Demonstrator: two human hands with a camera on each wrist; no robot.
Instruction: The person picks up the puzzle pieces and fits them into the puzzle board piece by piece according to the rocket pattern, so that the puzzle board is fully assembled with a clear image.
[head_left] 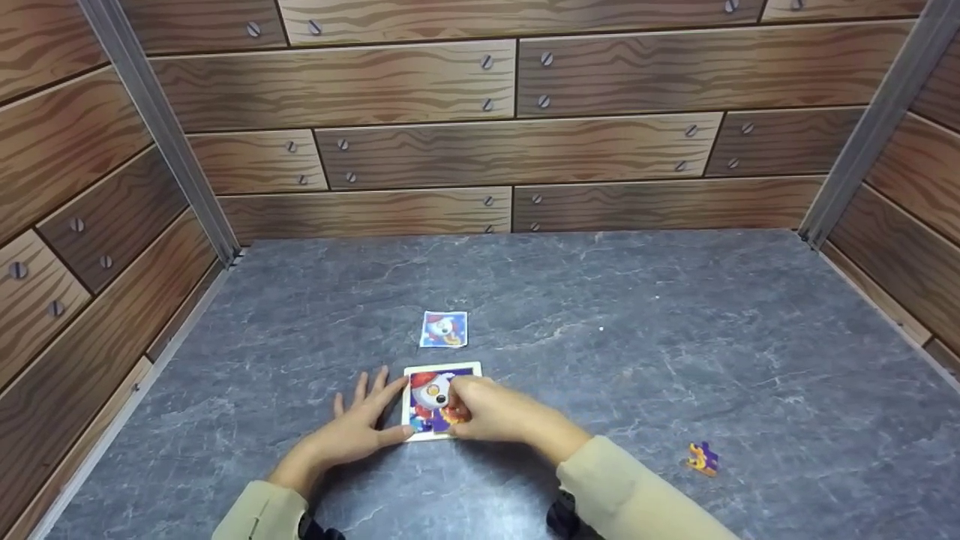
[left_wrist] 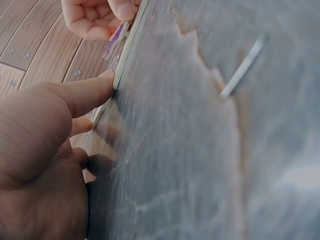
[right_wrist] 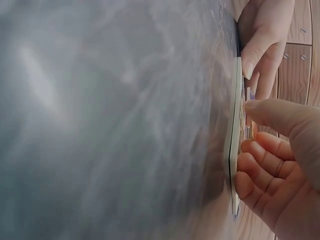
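A square jigsaw puzzle in a white-edged tray lies on the grey table, showing a white cartoon face with red on top. My left hand is spread, with thumb and index finger touching the tray's left side. Over the tray's lower right, my right hand pinches a purple and orange puzzle piece between thumb and fingers. In the left wrist view the piece stands tilted above the tray edge. My right fingers hide the right part of the picture.
A small picture card with a similar face lies just behind the tray. Far to the right sits a loose purple and orange puzzle piece. Wood-patterned walls enclose the table at the back and both sides.
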